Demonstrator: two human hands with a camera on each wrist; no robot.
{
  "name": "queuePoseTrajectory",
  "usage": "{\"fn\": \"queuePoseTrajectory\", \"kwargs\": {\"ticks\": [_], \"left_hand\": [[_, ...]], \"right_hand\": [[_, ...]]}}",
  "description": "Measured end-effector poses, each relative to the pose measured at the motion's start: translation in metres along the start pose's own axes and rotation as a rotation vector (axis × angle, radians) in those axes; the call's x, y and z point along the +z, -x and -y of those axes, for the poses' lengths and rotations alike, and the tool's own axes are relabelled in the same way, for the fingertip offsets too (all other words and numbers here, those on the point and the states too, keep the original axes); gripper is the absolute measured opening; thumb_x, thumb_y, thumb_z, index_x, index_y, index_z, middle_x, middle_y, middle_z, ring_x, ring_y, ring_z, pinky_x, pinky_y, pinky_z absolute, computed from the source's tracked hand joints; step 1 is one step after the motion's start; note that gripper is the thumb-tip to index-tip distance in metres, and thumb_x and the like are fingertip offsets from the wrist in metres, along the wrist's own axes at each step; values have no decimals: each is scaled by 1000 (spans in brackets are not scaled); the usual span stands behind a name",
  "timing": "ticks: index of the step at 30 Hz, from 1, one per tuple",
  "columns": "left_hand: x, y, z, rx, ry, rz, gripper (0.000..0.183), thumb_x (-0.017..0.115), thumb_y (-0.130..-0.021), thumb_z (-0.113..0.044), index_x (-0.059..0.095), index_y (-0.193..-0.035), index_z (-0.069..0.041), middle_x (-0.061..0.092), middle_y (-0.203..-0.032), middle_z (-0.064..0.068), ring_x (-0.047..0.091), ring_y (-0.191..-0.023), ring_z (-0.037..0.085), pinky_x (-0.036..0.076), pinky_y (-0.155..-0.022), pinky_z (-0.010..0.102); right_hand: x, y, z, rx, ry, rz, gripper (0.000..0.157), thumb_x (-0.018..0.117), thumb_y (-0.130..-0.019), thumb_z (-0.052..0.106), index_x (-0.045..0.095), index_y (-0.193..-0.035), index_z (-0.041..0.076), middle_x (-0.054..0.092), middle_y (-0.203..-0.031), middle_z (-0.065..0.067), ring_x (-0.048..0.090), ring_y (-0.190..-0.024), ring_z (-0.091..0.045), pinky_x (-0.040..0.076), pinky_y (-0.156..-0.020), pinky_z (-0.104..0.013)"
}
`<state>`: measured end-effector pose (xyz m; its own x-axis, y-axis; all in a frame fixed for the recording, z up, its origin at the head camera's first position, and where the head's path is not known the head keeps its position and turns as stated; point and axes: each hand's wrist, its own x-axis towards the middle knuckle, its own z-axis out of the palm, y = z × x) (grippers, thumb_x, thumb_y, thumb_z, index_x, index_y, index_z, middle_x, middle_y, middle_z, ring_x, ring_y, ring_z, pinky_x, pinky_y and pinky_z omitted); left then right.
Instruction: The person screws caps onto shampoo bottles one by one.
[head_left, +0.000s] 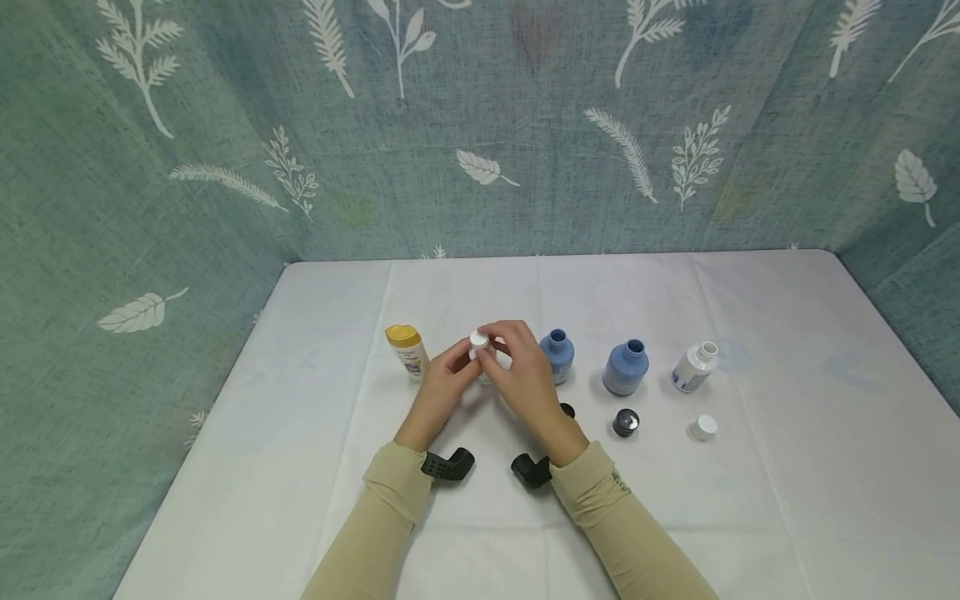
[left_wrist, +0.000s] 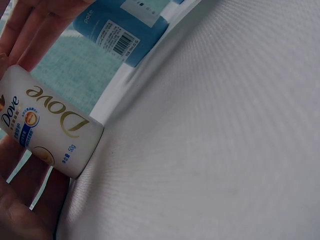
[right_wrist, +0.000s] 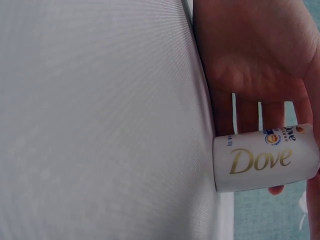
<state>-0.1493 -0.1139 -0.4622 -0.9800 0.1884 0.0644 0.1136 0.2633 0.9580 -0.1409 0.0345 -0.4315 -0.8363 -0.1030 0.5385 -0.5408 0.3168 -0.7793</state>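
Between both hands a small white Dove bottle [left_wrist: 52, 122] stands upright on the white table, topped by a white cap [head_left: 479, 339]. My left hand [head_left: 441, 387] holds the bottle from the left, its fingers near the top. From the right, my right hand [head_left: 522, 375] pinches the cap with thumb and fingers. The right wrist view shows the bottle's gold Dove lettering [right_wrist: 260, 161] and its base on the cloth. The fingers cover most of the bottle in the head view.
Left of the hands stands a yellow-capped bottle [head_left: 408, 353]. To the right are two uncapped blue bottles [head_left: 557, 357] [head_left: 626, 369] and an uncapped white bottle [head_left: 693, 368]. A black cap [head_left: 626, 422] and a white cap [head_left: 703, 428] lie nearer; another black cap [head_left: 568, 410] is partly hidden.
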Motion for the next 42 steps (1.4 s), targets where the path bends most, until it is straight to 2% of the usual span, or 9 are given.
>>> {"fn": "queuePoseTrajectory", "kwargs": {"ticks": [8, 13, 18, 23, 30, 34, 38, 42], "left_hand": [[0, -1, 1, 0, 2, -5, 38, 56, -85, -41, 54, -122, -29, 51, -124, -9, 44, -116, 9, 36, -95, 32], [0, 0, 0, -1, 10, 4, 38, 57, -85, -39, 54, -122, -28, 51, -124, -8, 43, -117, 9, 35, -96, 32], [1, 1, 0, 1, 7, -4, 37, 57, -85, -39, 55, -121, -28, 52, -123, -7, 44, -117, 11, 35, -96, 33], [0, 0, -2, -2, -8, -4, 36, 57, -86, -37, 54, -121, -28, 52, -123, -7, 43, -117, 10, 35, -96, 33], [-1, 6, -22, 8, 7, 16, 34, 55, -89, -21, 54, -123, -17, 52, -125, 0, 43, -118, 16, 34, -97, 37], [0, 8, -29, 16, -16, 10, 33, 54, -89, -20, 55, -122, -15, 51, -126, 1, 44, -117, 15, 34, -97, 35], [0, 6, -25, 21, -10, 7, 34, 56, -89, -23, 55, -122, -16, 51, -125, 0, 44, -117, 14, 33, -98, 35], [-1, 2, -11, 20, -1, 7, 34, 56, -88, -27, 56, -121, -21, 52, -125, -4, 44, -117, 12, 33, -98, 33]], "right_hand": [[-1, 0, 1, 40, -2, 36, 29, 56, -87, 14, 54, -117, 11, 51, -116, 1, 50, -105, -9, 43, -86, -23], [-2, 2, 1, 76, 47, 67, 35, 54, -89, 18, 52, -124, 14, 54, -118, 3, 52, -103, -7, 42, -86, -22], [-3, 3, 2, 84, 81, 66, 32, 54, -89, 20, 55, -120, 16, 56, -115, 3, 55, -98, -8, 44, -84, -24], [-3, 1, 2, 76, 22, 42, 29, 58, -86, 15, 56, -115, 12, 56, -110, 1, 55, -99, -9, 43, -85, -21], [-1, 0, 1, 97, -22, 27, 26, 62, -84, 15, 56, -109, 10, 54, -106, 1, 53, -99, -9, 43, -84, -19], [0, 0, 0, 88, -24, 18, 28, 62, -84, 15, 56, -110, 8, 53, -107, 1, 52, -100, -9, 43, -84, -20], [-1, 0, 0, 67, 19, 30, 33, 59, -86, 18, 55, -118, 11, 54, -113, 2, 53, -101, -8, 44, -85, -22], [-2, 1, 0, 47, 96, 43, 33, 57, -87, 18, 55, -120, 16, 57, -112, 4, 54, -96, -5, 44, -81, -24]]}}
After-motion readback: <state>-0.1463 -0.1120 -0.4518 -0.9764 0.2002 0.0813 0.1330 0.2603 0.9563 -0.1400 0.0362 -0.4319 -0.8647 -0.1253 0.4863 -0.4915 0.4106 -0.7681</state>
